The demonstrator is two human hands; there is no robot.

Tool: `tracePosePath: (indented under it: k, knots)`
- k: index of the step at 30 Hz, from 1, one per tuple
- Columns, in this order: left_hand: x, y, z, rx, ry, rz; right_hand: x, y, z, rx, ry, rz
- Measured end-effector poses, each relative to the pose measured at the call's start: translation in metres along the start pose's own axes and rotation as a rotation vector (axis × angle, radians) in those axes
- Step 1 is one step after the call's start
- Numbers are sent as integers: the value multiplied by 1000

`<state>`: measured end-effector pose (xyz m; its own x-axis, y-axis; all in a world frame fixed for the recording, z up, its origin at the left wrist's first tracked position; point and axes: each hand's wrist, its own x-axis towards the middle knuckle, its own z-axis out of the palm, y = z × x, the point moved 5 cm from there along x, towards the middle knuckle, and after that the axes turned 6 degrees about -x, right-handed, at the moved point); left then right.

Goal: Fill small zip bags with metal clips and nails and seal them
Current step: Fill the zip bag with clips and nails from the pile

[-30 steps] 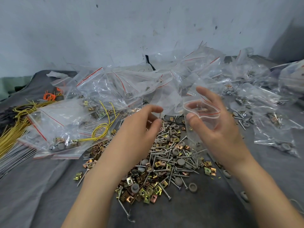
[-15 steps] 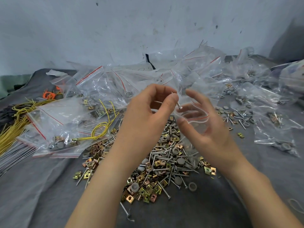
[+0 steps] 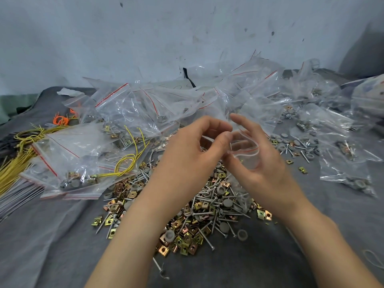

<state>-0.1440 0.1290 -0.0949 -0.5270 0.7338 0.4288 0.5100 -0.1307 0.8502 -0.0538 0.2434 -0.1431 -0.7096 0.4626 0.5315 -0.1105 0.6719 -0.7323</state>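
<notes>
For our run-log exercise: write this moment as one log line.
left hand: pinches nail | right hand: holds bag open | nail: at bag mouth

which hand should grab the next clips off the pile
Left. The right hand holds the bag open; the left hand pinches only a nail at its mouth and hangs over the pile.

Clear zip bag [image 3: 248, 156] (mouth open) above heaped clips [image 3: 187, 240] and nails [image 3: 204, 197]
</notes>
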Motion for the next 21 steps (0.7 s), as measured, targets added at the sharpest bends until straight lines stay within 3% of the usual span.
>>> tracePosePath:
  k: [9,15,18,21]
  knots:
    - [0,-2,-1,-13,0,-7,1,1,0,18,-4,6]
    - [3,-10,-19,-1,127,-2,1,1,-4,60,17,25]
    - [2,-32,-29,121,113,-119,0,1,-8,74,28,34]
    - [-5,-56,-35,391,1,-243,0,3,-12,67,37,50]
